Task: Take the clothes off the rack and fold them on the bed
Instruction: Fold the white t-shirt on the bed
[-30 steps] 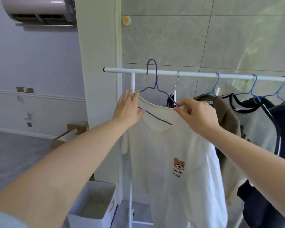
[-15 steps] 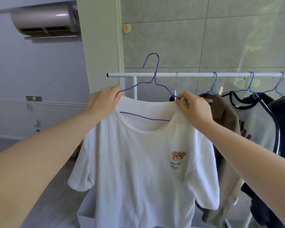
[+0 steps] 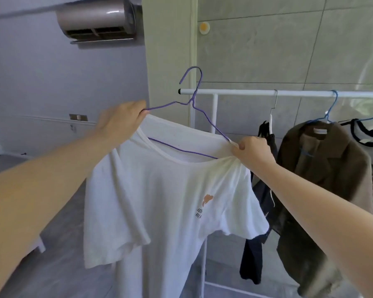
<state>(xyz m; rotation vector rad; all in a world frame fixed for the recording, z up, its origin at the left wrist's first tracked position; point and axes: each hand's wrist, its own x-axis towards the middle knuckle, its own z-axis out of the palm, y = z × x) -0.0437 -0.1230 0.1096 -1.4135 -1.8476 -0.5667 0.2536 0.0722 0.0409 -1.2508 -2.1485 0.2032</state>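
We hold the shirt [image 3: 159, 201] between our two hands, on its purple hanger [image 3: 194, 100], whose hook sits above the end of the rail [image 3: 289, 93] and, as far as we can tell, clear of it. Our left hand [image 3: 119, 123] grasps the hanger's left tip together with the shirt's shoulder; our right hand [image 3: 253, 151] pinches the bunched fabric at the other shoulder, over the hanger's right end. The hanger's long axis runs from hand to hand, tilted, with the left end higher and the right end lower. The shirt hangs straight down beneath both hands. To our right hand's far side a brown jacket [image 3: 323, 168] and other clothes hang on the rail. We judge the next move is drawing the wire out through the neck, and the right hand is nearer the fabric.
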